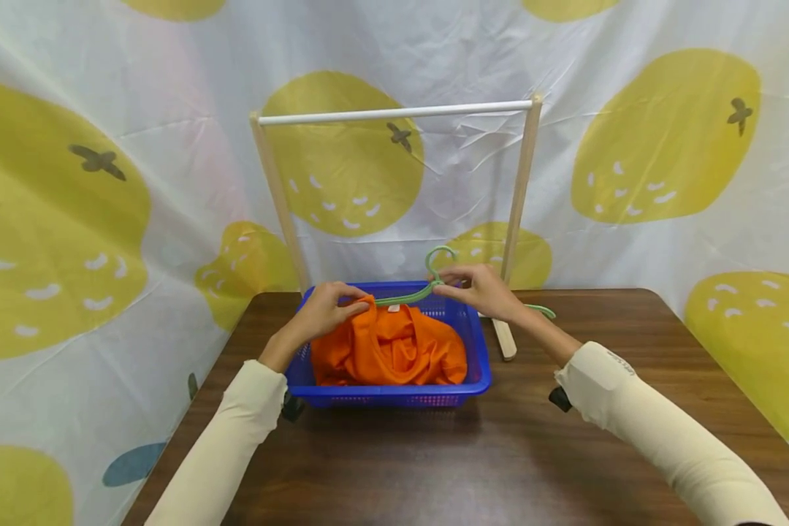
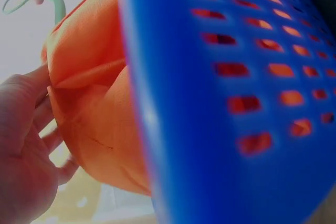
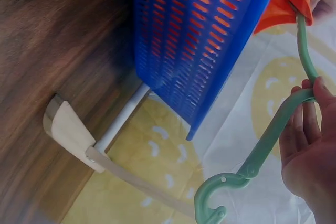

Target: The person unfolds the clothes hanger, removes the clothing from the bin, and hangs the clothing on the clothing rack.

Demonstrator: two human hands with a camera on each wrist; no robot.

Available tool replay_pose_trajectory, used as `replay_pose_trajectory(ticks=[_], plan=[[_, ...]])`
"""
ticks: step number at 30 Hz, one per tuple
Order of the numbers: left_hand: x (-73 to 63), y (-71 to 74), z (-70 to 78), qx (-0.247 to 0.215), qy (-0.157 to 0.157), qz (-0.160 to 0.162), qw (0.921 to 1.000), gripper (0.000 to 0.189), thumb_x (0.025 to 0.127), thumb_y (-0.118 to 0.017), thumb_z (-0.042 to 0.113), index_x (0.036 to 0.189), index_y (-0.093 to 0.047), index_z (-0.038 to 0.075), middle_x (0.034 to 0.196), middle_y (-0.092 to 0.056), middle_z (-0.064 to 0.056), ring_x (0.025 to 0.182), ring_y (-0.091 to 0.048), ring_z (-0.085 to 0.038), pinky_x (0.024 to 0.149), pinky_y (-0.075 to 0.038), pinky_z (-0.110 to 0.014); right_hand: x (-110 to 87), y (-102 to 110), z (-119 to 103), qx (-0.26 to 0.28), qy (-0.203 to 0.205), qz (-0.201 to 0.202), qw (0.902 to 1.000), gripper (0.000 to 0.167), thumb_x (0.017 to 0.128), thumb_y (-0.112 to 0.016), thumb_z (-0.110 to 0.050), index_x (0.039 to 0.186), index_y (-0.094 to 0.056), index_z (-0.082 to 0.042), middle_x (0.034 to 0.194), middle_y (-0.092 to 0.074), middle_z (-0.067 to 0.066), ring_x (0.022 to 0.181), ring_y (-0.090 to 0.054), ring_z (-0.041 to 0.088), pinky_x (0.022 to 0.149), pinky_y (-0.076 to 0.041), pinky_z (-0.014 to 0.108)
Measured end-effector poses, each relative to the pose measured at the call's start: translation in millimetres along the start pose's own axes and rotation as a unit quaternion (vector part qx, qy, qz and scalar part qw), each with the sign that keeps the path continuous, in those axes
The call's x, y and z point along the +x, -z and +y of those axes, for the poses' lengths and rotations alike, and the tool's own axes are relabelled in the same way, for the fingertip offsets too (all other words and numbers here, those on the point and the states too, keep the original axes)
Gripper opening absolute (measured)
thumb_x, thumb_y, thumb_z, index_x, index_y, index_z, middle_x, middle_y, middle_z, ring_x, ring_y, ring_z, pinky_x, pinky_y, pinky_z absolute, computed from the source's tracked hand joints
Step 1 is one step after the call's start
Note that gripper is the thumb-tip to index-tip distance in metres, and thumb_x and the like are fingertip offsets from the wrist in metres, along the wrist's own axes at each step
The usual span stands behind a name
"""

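Note:
My right hand pinches a green clothes hanger close to the base of its hook, which points up. One end of the hanger runs left into an orange garment, so that end is hidden by cloth. At the garment's neckline my left hand pinches the cloth where the hanger enters. Most of the garment lies bunched in a blue plastic basket, and a white label shows at its collar. In the right wrist view, the hanger's other arm sticks out free, with a curled notch at its tip.
Behind the basket stands a rack with pale wooden posts and a white rod. One wooden foot sits right of the basket on the brown table. A white curtain with yellow fruit prints hangs behind.

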State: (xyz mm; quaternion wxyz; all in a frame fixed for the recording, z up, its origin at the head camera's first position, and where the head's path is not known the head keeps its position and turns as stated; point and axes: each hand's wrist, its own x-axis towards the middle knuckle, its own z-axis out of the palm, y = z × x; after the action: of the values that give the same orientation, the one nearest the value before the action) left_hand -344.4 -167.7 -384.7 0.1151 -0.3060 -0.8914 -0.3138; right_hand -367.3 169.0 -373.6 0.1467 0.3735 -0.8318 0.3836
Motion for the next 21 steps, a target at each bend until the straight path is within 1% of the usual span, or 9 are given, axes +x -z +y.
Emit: replay_pose_trajectory(ticks=[3, 6, 10, 15, 18, 21], plan=[[3.0, -1.1, 3.8, -0.009, 0.0, 0.003, 1.0, 0.02, 0.095, -0.078, 0.018, 0.109, -0.081, 0.004, 0.103, -0.078, -0.01, 0.101, -0.07, -0.03, 0.089, -0.057, -0.046, 3.0, -1, -4, 0.002, 0.008, 0.004, 1.0, 0.024, 0.092, -0.081, -0.014, 0.114, -0.08, -0.005, 0.1, -0.08, 0.006, 0.089, -0.076, 0.019, 0.075, -0.059, 0.03], [5.4, -2.7, 6.2, -0.018, -0.007, 0.006, 0.9998, 0.019, 0.095, -0.078, 0.016, 0.11, -0.081, 0.004, 0.104, -0.079, -0.011, 0.102, -0.071, -0.031, 0.09, -0.057, -0.046, 5.5, -3, -6, 0.01, 0.014, 0.005, 0.9998, 0.023, 0.092, -0.08, -0.013, 0.114, -0.08, -0.006, 0.1, -0.08, 0.005, 0.088, -0.076, 0.018, 0.074, -0.06, 0.031], [8.8, -6.2, 10.6, -0.032, -0.012, 0.005, 0.9994, 0.019, 0.095, -0.078, 0.015, 0.11, -0.081, 0.003, 0.104, -0.079, -0.011, 0.103, -0.071, -0.031, 0.091, -0.057, -0.046, 8.9, -8, -9, 0.018, 0.013, 0.003, 0.9997, 0.024, 0.092, -0.08, -0.012, 0.114, -0.08, -0.004, 0.098, -0.08, 0.006, 0.086, -0.076, 0.017, 0.073, -0.06, 0.029], [14.8, -9.2, 20.3, -0.027, -0.013, -0.004, 0.9995, 0.02, 0.096, -0.077, 0.017, 0.111, -0.081, 0.004, 0.104, -0.079, -0.01, 0.103, -0.07, -0.031, 0.093, -0.055, -0.046, 12.9, -16, -15, 0.024, 0.006, -0.002, 0.9997, 0.025, 0.093, -0.08, -0.016, 0.115, -0.08, -0.006, 0.096, -0.08, 0.004, 0.085, -0.075, 0.016, 0.072, -0.06, 0.03], [15.6, -8.1, 23.4, -0.016, -0.012, -0.008, 0.9998, 0.021, 0.096, -0.077, 0.017, 0.113, -0.081, 0.006, 0.106, -0.078, -0.009, 0.104, -0.069, -0.03, 0.095, -0.053, -0.046, 13.6, -18, -17, 0.023, 0.0, 0.002, 0.9997, 0.024, 0.094, -0.08, -0.018, 0.115, -0.081, -0.008, 0.096, -0.08, 0.003, 0.085, -0.075, 0.015, 0.073, -0.06, 0.032], [11.7, -2.8, 21.6, -0.021, -0.005, 0.002, 0.9998, 0.024, 0.093, -0.078, 0.014, 0.116, -0.08, 0.007, 0.11, -0.077, -0.009, 0.108, -0.067, -0.029, 0.098, -0.053, -0.047, 12.9, -18, -16, 0.023, -0.006, 0.008, 0.9997, 0.023, 0.094, -0.08, -0.016, 0.115, -0.081, -0.008, 0.098, -0.08, 0.004, 0.086, -0.075, 0.016, 0.075, -0.061, 0.031]])
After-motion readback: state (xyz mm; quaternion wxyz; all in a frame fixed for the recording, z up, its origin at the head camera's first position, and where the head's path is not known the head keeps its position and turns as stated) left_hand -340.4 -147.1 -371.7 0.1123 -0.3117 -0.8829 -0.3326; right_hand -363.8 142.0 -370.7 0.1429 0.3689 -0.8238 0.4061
